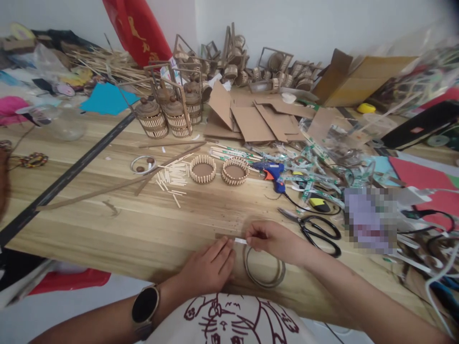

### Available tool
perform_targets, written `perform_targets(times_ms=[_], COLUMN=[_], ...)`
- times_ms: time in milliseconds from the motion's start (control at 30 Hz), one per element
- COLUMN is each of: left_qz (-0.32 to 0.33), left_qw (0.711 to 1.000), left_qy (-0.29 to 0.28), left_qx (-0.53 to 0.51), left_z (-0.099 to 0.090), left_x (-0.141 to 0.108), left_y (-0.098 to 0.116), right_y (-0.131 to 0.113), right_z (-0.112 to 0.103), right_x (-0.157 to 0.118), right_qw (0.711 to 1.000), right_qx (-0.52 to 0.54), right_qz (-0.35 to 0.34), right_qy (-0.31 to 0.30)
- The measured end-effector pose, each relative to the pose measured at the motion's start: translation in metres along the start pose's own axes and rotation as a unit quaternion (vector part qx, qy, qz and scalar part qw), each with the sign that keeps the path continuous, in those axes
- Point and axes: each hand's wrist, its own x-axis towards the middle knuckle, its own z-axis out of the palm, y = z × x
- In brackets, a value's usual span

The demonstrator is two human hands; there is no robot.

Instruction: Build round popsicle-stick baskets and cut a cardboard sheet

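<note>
Near the table's front edge, my left hand [214, 263] lies flat, its fingertips pressing on a thin brown strip [223, 236]. A short white piece [240, 241] shows between my two hands. My right hand [264, 237] is pinched at the right end of that white piece, thumb and finger together. Just below my right hand, a coiled grey-brown strip [265, 284] rests on the wood. Farther back stand two round baskets edged with small sticks, the left one [202, 169] and the right one [235, 171]. Loose short sticks [174, 176] lie left of them.
Black-handled scissors [321, 231] and a blue glue gun [274, 174] lie to the right. Lidded stick buckets [151, 119] stand at the back left, beside cardboard pieces [251, 122]. A red bag [139, 31] is behind. Plastic scraps [330, 167] cover the right side.
</note>
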Motion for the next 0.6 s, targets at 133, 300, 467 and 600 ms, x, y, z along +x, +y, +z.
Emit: perform_targets(times_ms=[133,300,467,600], left_qz=[-0.001,-0.008,-0.041,-0.061], left_qw=[1.000,1.000,0.999,0.997], left_qy=[0.007,0.005,0.021,0.054], left_qx=[0.004,0.007,0.020,0.013], left_z=[0.001,0.000,-0.001,-0.006], left_x=[0.002,-0.004,-0.014,-0.013], left_y=[0.001,-0.001,-0.001,-0.001], right_y=[-0.014,-0.018,-0.019,-0.026], right_z=[0.007,0.013,0.019,0.024], right_x=[0.009,0.027,0.030,0.031], right_qw=[1.000,0.999,0.995,0.990], right_qx=[-0.023,-0.044,-0.085,-0.129], right_qz=[0.009,0.023,0.038,0.048], right_qy=[0.006,0.013,0.022,0.030])
